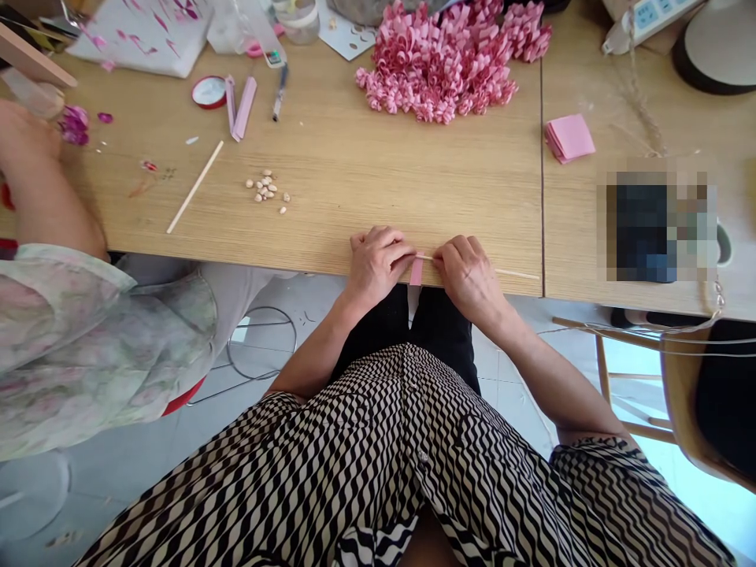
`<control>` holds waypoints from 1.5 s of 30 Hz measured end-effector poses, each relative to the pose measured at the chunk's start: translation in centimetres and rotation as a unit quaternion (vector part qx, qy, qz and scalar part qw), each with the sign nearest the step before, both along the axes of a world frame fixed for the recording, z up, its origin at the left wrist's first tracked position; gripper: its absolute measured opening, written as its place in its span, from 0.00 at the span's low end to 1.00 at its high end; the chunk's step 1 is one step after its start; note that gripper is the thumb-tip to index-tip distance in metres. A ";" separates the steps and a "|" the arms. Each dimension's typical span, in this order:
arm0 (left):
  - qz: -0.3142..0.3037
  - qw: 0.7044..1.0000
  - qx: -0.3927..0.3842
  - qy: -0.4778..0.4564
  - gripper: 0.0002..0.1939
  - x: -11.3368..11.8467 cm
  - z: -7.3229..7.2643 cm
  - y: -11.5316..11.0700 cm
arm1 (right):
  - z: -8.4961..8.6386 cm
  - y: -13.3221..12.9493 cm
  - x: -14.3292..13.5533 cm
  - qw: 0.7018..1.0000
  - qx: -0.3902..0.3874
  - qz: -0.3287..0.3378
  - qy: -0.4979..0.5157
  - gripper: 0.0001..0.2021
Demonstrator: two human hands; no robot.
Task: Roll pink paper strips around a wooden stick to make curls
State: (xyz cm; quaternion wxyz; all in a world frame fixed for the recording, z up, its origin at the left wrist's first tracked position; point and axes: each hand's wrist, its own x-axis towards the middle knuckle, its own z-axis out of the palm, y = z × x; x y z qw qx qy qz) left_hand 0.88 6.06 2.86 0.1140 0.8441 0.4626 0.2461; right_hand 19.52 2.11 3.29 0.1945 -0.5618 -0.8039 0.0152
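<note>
My L hand & R hand, fingers nearly closed, pinch a thin pale stick at lower ctr of frame, by table edge; flat, narrow pink paper strip hangs from it btwn them.

Both forearms reach forward, left hand and right hand close together, fingers curled inward.

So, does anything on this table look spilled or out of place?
Only slightly: a loose purple petal lies on bare wood at left, away from the petals on the white sheet, and two small beige pieces sit apart from their pile. I see no damage.
</note>
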 end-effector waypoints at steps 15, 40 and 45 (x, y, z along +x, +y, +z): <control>0.008 1.000 -0.017 0.004 0.14 -0.1 0.2 -0.2 | -0.2 -0.3 0.2 0.999 0.000 -0.007 0.049 0.11; 0.029 0.999 -0.004 -0.015 0.13 0.1 0.0 -0.1 | -0.1 -0.2 0.5 0.999 0.009 -0.009 0.039 0.11; 0.029 1.000 0.001 -0.009 0.14 0.2 -0.1 -0.1 | -0.1 -0.1 0.4 0.999 0.017 -0.017 0.032 0.10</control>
